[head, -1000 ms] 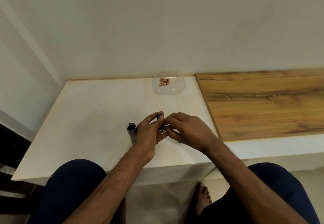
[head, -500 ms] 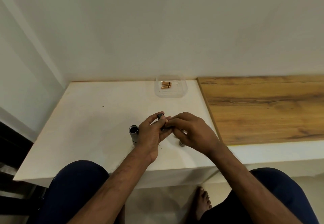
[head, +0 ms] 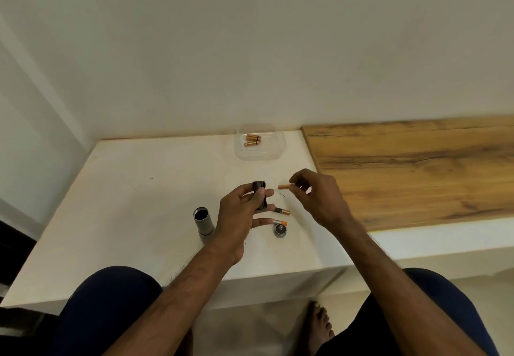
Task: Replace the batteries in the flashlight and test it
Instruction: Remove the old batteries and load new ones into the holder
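Observation:
My left hand [head: 240, 215] grips a black battery holder [head: 260, 194] above the white table [head: 125, 211]. My right hand [head: 317, 197] pinches a small copper battery [head: 284, 186] just right of the holder, apart from it. The grey flashlight body [head: 204, 224] stands open-ended on the table, left of my left hand. Two loose batteries lie under my left fingers: a copper and black one [head: 282, 211] and a silver one with an orange tip [head: 279, 222]. The round flashlight cap [head: 280, 230] sits beside them.
A clear plastic tub [head: 260, 155] at the table's back edge holds two copper batteries [head: 253, 140]. A wooden ledge [head: 417, 166] runs along the right. The wall stands close behind. My knees and a bare foot [head: 319, 325] are below the table's front edge.
My hands were pressed together on the holder; now the right hand has pulled away to the right with a copper battery. Two batteries and the cap are now uncovered on the table.

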